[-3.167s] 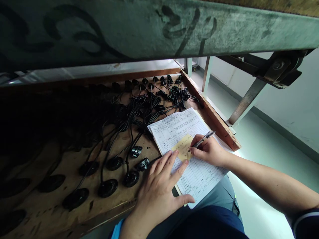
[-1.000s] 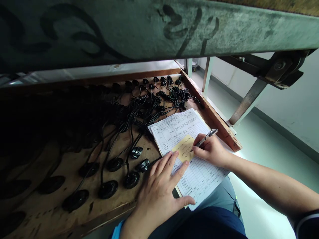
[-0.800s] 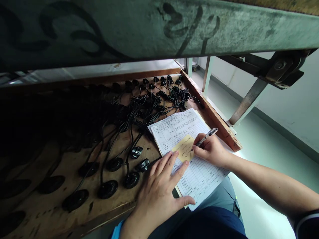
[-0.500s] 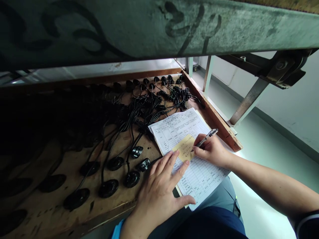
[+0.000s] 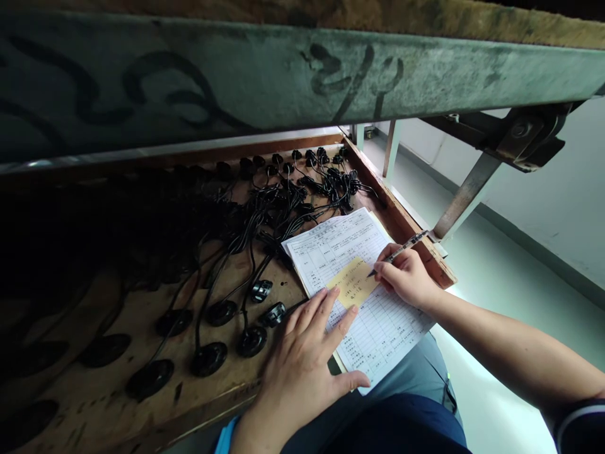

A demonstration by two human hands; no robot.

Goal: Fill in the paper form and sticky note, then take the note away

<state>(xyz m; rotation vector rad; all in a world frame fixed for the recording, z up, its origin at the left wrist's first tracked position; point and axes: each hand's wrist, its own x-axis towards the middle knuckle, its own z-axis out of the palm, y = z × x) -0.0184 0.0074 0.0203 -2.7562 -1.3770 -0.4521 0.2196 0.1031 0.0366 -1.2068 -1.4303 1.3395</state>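
Observation:
My right hand (image 5: 406,277) grips a pen (image 5: 410,243), its tip close to the right edge of a yellow sticky note (image 5: 355,287). Handwriting in several short lines covers part of the note. Beneath it lies a small stack of printed form sheets (image 5: 378,334) with tables and handwritten entries. Spread flat, my left hand (image 5: 307,359) presses on the papers, fingertips on the note's lower left edge and thumb on the form's lower part. Whether the pen tip touches the note I cannot tell.
Black round parts with cables (image 5: 210,359) lie across a wooden tray (image 5: 278,284), several bundled in a tangle. A metal beam (image 5: 265,82) with dark painted marks runs low overhead. At right stand a metal leg (image 5: 466,195) and a bracket (image 5: 524,135).
My right hand has shifted a little right and up with the pen, uncovering more of the note. My left hand stays in place. The view has tilted slightly.

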